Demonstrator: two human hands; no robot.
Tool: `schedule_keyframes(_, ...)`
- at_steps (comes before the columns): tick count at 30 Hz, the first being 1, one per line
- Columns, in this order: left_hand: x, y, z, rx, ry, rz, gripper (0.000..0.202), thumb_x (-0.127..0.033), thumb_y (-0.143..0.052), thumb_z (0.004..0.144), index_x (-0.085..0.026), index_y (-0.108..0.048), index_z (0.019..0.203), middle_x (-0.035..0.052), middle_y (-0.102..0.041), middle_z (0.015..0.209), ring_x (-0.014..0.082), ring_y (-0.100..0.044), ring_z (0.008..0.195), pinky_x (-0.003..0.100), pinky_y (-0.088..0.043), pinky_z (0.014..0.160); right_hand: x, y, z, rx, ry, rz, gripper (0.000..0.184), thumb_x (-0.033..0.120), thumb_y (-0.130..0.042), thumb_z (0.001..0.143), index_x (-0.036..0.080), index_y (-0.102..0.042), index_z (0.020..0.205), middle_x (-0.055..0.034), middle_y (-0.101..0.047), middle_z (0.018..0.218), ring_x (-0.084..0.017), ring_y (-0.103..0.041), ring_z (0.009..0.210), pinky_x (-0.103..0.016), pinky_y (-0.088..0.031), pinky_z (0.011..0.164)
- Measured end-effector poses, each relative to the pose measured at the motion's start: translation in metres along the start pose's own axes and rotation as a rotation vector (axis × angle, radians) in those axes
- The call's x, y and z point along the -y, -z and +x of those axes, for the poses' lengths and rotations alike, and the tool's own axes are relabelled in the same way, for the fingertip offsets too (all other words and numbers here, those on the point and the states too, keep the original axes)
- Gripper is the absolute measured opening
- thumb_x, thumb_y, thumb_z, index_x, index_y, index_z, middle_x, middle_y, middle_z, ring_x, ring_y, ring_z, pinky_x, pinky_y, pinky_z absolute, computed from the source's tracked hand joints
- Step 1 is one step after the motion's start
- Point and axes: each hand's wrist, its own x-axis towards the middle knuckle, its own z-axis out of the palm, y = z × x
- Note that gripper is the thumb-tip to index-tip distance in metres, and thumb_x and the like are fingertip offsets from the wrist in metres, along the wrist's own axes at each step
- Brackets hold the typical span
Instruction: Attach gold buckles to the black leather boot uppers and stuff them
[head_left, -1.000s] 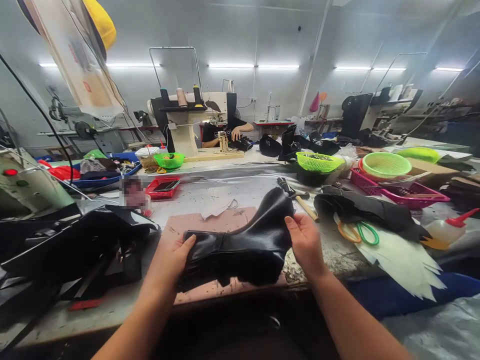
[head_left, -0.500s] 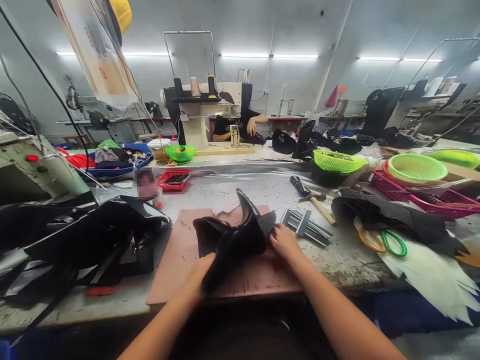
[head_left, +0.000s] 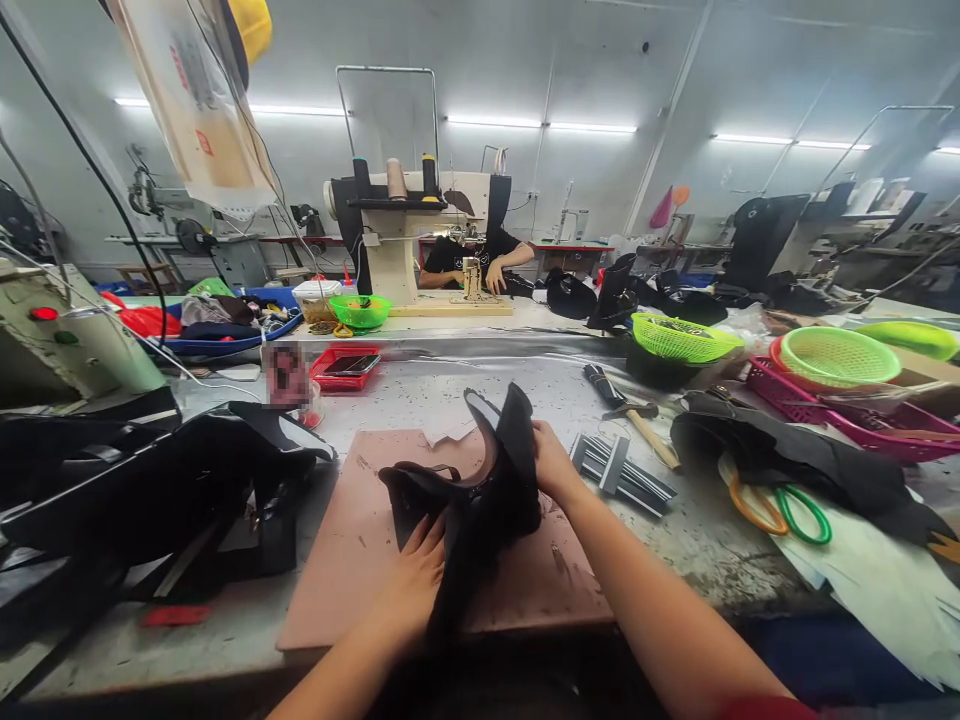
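A black leather boot upper [head_left: 480, 490] stands crumpled on a pinkish-brown work board [head_left: 360, 560] at the table's front. My left hand [head_left: 416, 585] grips its lower left part, fingers pressed into the leather. At its upper right edge my right hand [head_left: 551, 460] is closed on the raised flap. A set of grey metal strips [head_left: 622, 468] lies just right of my right hand.
A hammer [head_left: 637, 420], scissors with orange and green handles [head_left: 780, 510], black leather pieces [head_left: 787, 460] and white sheets lie to the right. Green baskets [head_left: 836, 355] and pink trays stand behind. A pile of black leather [head_left: 150, 490] fills the left. A person sews at a machine [head_left: 405, 240] opposite.
The boot upper was turned from lying flat to standing crumpled on the board. My left hand slid under its lower part; my right hand rose to the upright flap.
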Motion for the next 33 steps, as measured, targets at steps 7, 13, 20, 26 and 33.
schedule_keyframes(7, 0.002, -0.005, -0.008, 0.049, -0.006, 0.011, 0.052, -0.025, -0.04, 0.089, -0.023, -0.027, 0.139, 0.0094, -0.031, 0.143, 0.0293, -0.028, 0.131, 0.051, -0.027, 0.106, 0.001, 0.017, -0.02, 0.197, -0.087, 0.34, 0.033, 0.036, -0.043, 0.078, 0.015, -0.065, 0.089, -0.0034, -0.066, 0.069, -0.018, -0.062, 0.065, -0.031, -0.051, 0.062)
schedule_keyframes(13, 0.001, -0.004, -0.011, 0.077, -0.023, -0.059, 0.054, -0.019, -0.04, 0.087, -0.025, -0.025, 0.139, 0.0086, -0.025, 0.144, 0.0275, -0.024, 0.133, 0.05, -0.024, 0.107, 0.001, 0.012, -0.018, 0.151, -0.127, 0.355, 0.019, 0.017, -0.055, 0.058, 0.015, -0.064, 0.074, -0.0011, -0.064, 0.066, -0.019, -0.06, 0.069, -0.031, -0.049, 0.065)
schedule_keyframes(20, 0.009, 0.002, -0.028, -0.011, -0.129, -0.211, 0.069, -0.011, -0.047, 0.076, -0.03, -0.026, 0.139, 0.0043, -0.035, 0.142, 0.0278, -0.028, 0.132, 0.051, -0.024, 0.107, -0.027, 0.017, -0.006, -0.182, -0.212, 0.196, 0.005, 0.019, -0.054, 0.06, 0.018, -0.055, 0.066, -0.001, -0.057, 0.058, -0.018, -0.054, 0.063, -0.028, -0.042, 0.062)
schedule_keyframes(26, 0.0, -0.012, -0.065, -0.139, -0.111, -0.434, 0.068, -0.023, -0.057, 0.074, -0.023, -0.033, 0.138, 0.0119, -0.044, 0.136, 0.0303, -0.039, 0.126, 0.047, -0.032, 0.104, -0.017, 0.033, -0.067, -0.211, -0.09, 0.232, 0.015, 0.032, -0.048, 0.07, 0.019, -0.057, 0.072, -0.0042, -0.06, 0.069, -0.018, -0.055, 0.067, -0.031, -0.046, 0.065)
schedule_keyframes(33, -0.013, 0.007, -0.04, -0.272, 0.429, -1.222, 0.043, -0.048, -0.056, 0.076, -0.019, -0.065, 0.107, 0.007, -0.069, 0.102, 0.029, -0.061, 0.099, 0.039, -0.049, 0.088, 0.017, 0.032, -0.077, 0.49, -0.279, 0.524, 0.025, 0.033, -0.057, 0.069, 0.015, -0.065, 0.085, 0.0018, -0.056, 0.058, -0.009, -0.046, 0.046, -0.022, -0.039, 0.043)
